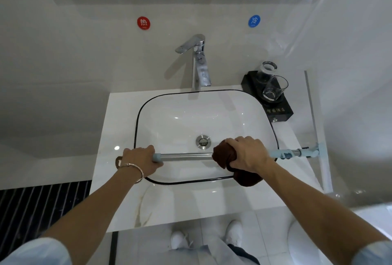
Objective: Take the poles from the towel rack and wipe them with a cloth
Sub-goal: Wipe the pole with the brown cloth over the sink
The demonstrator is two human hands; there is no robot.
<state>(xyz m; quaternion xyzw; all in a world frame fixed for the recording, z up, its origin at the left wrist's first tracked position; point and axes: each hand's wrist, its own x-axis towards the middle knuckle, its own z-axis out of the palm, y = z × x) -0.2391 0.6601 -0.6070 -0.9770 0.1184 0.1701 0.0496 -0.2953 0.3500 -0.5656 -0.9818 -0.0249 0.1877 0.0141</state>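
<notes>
White counter [118, 116] is spreading out below us, with a basin [180, 116] set in it under a faucet [198, 61]. We are holding the pole [186, 156] level across the near part of the basin, off the rack and between our hands. Our left hand [141, 162] is gripping the pole's left end, fingers curled round it beside a pale blue collar. Our right hand [247, 153] is squeezing a brown cloth [223, 155] round the pole right of its middle, with the loose cloth hanging on the near side. The pole's right end is reaching past the basin's right rim.

We are judging this to be the wiping step. The next move is calling for sliding the cloth along the metal while the left hand is steadying the pole, then shifting grips so the parts under our hands are getting wiped too.

The basin is holding nothing but its drain [203, 141]. On a black stand [282, 112] at the far right, two glasses [274, 88] are standing, both looking empty.
</notes>
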